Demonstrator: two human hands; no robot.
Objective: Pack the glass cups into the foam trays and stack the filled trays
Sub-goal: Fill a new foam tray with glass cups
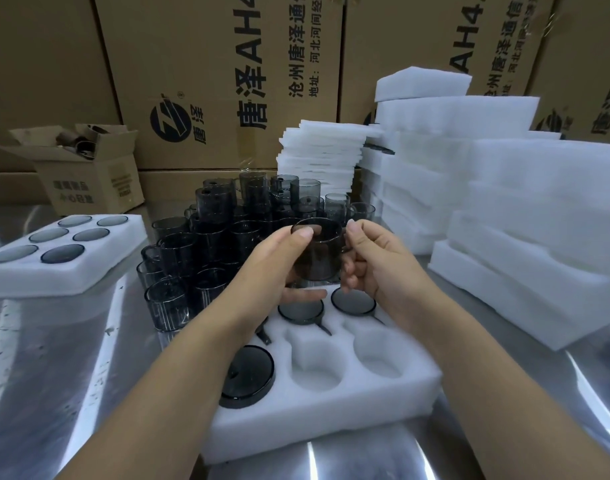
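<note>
Steel table [71, 341], cardboard boxes [206, 81] behind, foam stacks [525, 209] right

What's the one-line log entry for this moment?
hands: left hand and right hand hold glass cup | place: above foam tray | tray: two holes empty | next: likely seat cup

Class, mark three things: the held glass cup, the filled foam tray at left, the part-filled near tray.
Held glass cup [317, 258]: head view, side wall.
Filled foam tray [37, 282]: head view, front wall.
Part-filled foam tray [331, 424]: head view, near wall.
</note>
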